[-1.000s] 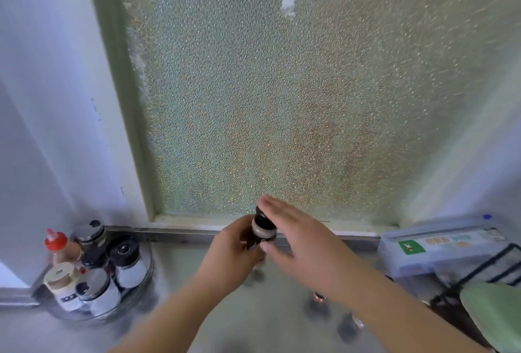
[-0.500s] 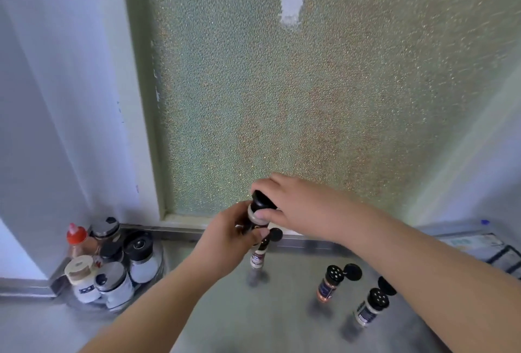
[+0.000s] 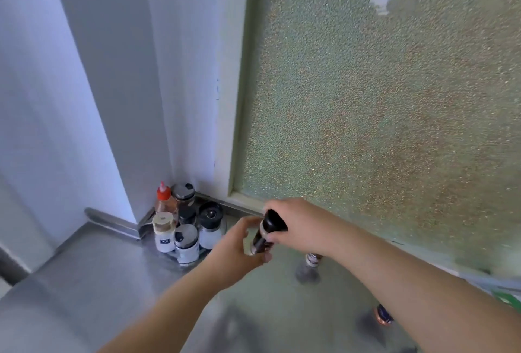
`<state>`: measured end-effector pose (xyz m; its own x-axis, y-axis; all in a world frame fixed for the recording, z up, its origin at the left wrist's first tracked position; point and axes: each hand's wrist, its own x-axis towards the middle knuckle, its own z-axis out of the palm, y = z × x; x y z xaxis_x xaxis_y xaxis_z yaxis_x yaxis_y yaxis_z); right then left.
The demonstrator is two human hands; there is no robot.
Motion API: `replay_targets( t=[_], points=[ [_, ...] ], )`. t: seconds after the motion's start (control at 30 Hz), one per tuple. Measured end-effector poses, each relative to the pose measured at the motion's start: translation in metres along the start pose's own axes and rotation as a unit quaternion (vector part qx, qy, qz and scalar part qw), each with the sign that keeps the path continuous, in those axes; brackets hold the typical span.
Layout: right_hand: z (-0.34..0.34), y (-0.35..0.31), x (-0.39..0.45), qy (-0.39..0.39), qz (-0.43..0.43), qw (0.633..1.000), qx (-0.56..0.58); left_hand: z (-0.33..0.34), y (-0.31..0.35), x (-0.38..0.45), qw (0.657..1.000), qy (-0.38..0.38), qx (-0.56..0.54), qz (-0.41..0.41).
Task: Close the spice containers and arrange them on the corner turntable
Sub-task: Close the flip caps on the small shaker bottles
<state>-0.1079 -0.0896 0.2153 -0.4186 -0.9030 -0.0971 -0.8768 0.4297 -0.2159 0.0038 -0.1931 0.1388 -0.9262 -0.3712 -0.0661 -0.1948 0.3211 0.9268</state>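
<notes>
From the head view, both hands met over the steel counter [image 3: 93,273] around one small spice jar [image 3: 263,237], held in the air and tilted, its black cap [image 3: 274,221] uppermost. The left hand [image 3: 236,251] gripped the jar's lower body with curled fingers; the right hand [image 3: 304,225] curled over the cap from the far side — thumb and fingers closed on it. The corner turntable [image 3: 169,255] sat in the wall corner just left of the hands, crowded with jars, a red-capped bottle [image 3: 164,200] at the back. Two more spice jars stood on the counter — one [image 3: 311,259] under the right wrist, another [image 3: 383,317] nearer, partly hidden by the forearm. A frosted window pane [image 3: 380,115] rose behind.
</notes>
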Motion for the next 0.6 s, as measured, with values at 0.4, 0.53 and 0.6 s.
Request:
replay_targets(
  t=[0.4, 0.53, 0.6],
  points=[
    [0.054, -0.028, 0.202, 0.043, 0.027, 0.998, 0.035, -0.125, -0.049, 0.001, 0.977, 0.205, 0.061, -0.022],
    [0.081, -0.038, 0.239, -0.009, 0.024, 1.000, 0.009, -0.147, -0.064, 0.004, 0.971, 0.219, 0.097, -0.021],
    [0.093, -0.037, 0.245, -0.039, 0.030, 0.999, -0.010, -0.154, -0.068, 0.008, 0.970, 0.223, 0.099, -0.025]
  ],
)
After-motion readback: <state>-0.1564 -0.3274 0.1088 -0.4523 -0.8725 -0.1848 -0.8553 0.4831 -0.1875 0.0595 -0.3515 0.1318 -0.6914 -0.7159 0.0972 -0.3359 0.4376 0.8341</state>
